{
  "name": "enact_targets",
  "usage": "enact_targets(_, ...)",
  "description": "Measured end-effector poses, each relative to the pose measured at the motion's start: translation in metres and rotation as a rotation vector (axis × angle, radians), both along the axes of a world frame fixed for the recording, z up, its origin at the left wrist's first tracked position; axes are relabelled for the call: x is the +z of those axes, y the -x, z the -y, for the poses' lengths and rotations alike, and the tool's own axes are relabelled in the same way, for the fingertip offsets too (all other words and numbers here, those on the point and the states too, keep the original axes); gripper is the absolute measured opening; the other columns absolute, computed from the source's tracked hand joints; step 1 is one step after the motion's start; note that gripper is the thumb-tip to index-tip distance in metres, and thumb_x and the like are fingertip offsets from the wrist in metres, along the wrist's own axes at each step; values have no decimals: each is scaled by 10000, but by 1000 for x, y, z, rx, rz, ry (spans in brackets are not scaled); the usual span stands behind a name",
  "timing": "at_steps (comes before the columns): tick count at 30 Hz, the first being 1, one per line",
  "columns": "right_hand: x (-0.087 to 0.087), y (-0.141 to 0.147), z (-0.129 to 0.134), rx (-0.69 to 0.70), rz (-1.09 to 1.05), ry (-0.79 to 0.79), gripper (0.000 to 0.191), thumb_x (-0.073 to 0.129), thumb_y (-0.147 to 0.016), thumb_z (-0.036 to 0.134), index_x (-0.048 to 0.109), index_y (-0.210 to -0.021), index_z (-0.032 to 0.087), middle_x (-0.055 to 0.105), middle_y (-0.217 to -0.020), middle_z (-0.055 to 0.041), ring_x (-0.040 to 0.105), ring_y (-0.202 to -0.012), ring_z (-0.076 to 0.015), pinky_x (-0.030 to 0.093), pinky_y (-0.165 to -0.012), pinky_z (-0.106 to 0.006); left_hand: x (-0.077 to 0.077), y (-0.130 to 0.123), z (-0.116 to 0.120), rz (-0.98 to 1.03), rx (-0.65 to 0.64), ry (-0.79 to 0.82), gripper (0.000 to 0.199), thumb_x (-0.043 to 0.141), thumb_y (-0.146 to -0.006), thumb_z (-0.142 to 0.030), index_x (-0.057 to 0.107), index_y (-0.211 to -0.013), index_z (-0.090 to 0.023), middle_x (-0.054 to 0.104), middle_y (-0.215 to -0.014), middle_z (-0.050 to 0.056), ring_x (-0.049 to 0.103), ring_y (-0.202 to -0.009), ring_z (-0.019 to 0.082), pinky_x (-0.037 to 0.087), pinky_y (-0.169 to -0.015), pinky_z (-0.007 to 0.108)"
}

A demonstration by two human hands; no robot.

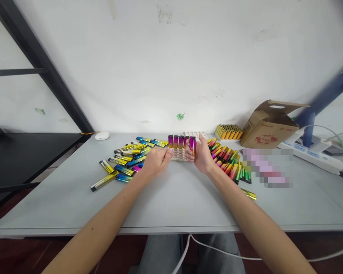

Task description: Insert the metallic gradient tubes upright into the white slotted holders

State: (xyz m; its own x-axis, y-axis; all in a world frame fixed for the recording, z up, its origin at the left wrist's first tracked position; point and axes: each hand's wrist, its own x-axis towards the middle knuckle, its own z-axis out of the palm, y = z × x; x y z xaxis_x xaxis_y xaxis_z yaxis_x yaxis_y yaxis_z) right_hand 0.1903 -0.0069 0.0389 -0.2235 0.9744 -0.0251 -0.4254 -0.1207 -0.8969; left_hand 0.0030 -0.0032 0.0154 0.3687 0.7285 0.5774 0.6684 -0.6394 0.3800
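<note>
A pale tray [178, 154] with round holes lies on the grey table, a row of purple-and-gold lighters [175, 142] upright along its back. My right hand [199, 154] holds a purple lighter [192, 144] upright at the tray's right side. My left hand [157, 160] is at the tray's left edge, its fingers closed; what lies between them, if anything, is hidden. Blue, yellow and silver lighters [124, 170] are scattered left of it. Red, green and gold lighters [233, 171] lie in a pile beyond my right hand.
Near the wall stand a block of yellow lighters [229, 132] and an open cardboard box [267, 127]. A white power strip [311, 156] with cables lies at the right. A small white case [102, 136] sits at the back left. A pale cable hangs below the table's front edge.
</note>
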Motion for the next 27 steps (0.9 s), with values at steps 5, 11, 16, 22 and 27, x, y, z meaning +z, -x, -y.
enact_targets(5,1,-12,-9,-119,-5,-37,130,567,-733,260,460,-795,220,514,-632,46,485,-514,-105,390,-496,-227,0,0,0,-19,6,7,497,271,-987,-376,626,-686,-200,648,-625,35,638,-659,175,466,-735,314)
enact_targets(11,-4,-23,-18,-289,209,-179,178,611,-790,349,612,-895,205,649,-862,-21,619,-890,-167,489,-791,-283,-3,1,-3,-46,16,32,448,304,-983,-363,629,-719,-203,640,-649,33,622,-678,178,450,-713,306)
enact_targets(16,-12,-35,-23,-332,582,-411,300,619,-815,411,689,-1008,193,701,-1003,-47,611,-963,-192,451,-901,-333,-5,-2,-5,-125,35,14,351,368,-967,-356,618,-777,-200,655,-761,47,605,-758,196,438,-710,311)
enact_targets(22,-29,-45,-36,-368,762,-523,293,625,-806,364,715,-1013,177,729,-1021,-72,647,-891,-208,493,-827,-347,-5,-4,-5,-161,21,28,273,403,-945,-297,609,-788,-210,662,-803,45,605,-830,208,458,-771,333)
enact_targets(27,-37,-48,-43,-396,847,-516,276,618,-805,336,720,-998,168,738,-1002,-79,662,-908,-219,497,-852,-366,-11,-6,-3,-178,-8,84,178,480,-904,-301,620,-971,-212,667,-1033,64,601,-1007,226,475,-895,379)
